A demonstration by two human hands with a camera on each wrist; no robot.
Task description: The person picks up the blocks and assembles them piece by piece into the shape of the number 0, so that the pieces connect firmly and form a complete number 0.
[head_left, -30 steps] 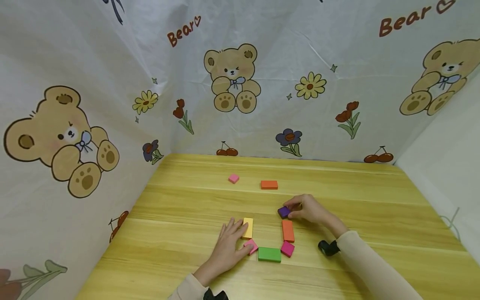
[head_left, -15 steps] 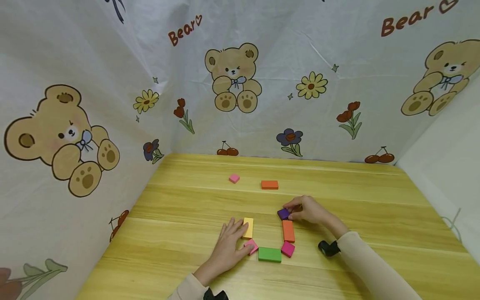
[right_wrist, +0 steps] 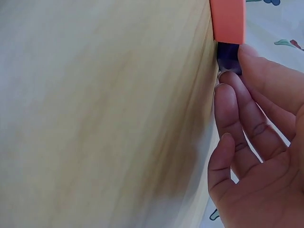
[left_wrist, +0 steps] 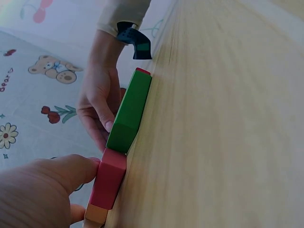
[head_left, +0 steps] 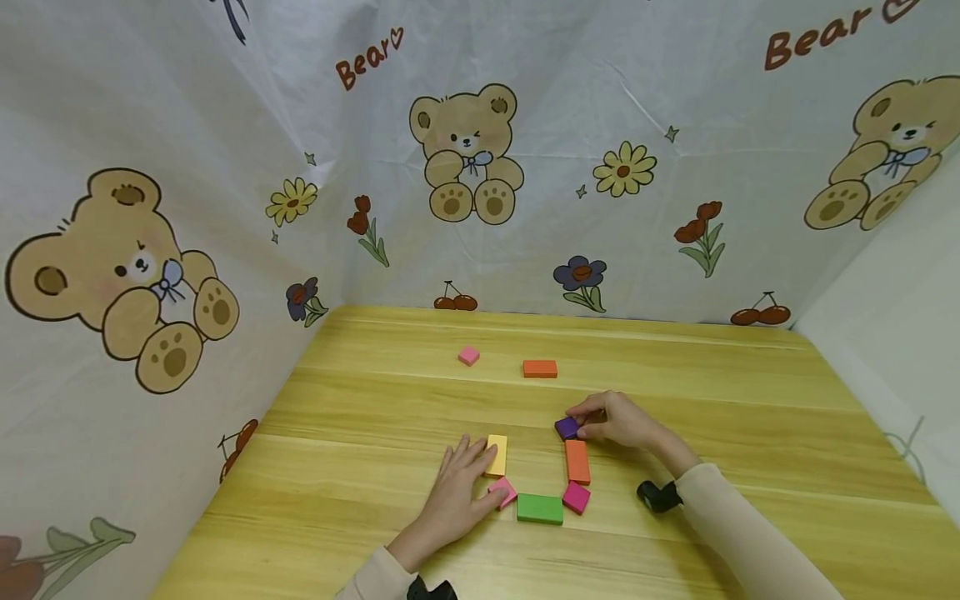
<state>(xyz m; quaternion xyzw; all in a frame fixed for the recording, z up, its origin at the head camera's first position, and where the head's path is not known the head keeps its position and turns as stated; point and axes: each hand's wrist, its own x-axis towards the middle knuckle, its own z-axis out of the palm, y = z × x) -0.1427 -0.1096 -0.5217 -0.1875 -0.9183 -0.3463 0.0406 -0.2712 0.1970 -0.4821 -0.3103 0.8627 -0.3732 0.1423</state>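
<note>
My right hand [head_left: 618,421] pinches a purple block [head_left: 566,428] between thumb and fingers. The purple block sits at the far end of an orange block [head_left: 577,462]; in the right wrist view the purple block [right_wrist: 229,58] appears right against the orange one [right_wrist: 229,21]. My left hand [head_left: 453,492] lies with fingers extended, fingertips on a yellow block [head_left: 497,455] and thumb on a pink block [head_left: 502,492]. A green block [head_left: 540,509] lies between this pink block and a magenta block [head_left: 576,497]. Together the blocks outline a U shape.
Farther back on the wooden table [head_left: 375,375] lie a small pink block [head_left: 468,357] and another orange block [head_left: 540,369]. A white cloth printed with bears [head_left: 472,158] hangs behind the table and along its left side.
My right hand has brought the purple block slightly nearer, up to the orange block's far end. My left hand stays in place on the yellow and pink blocks.
</note>
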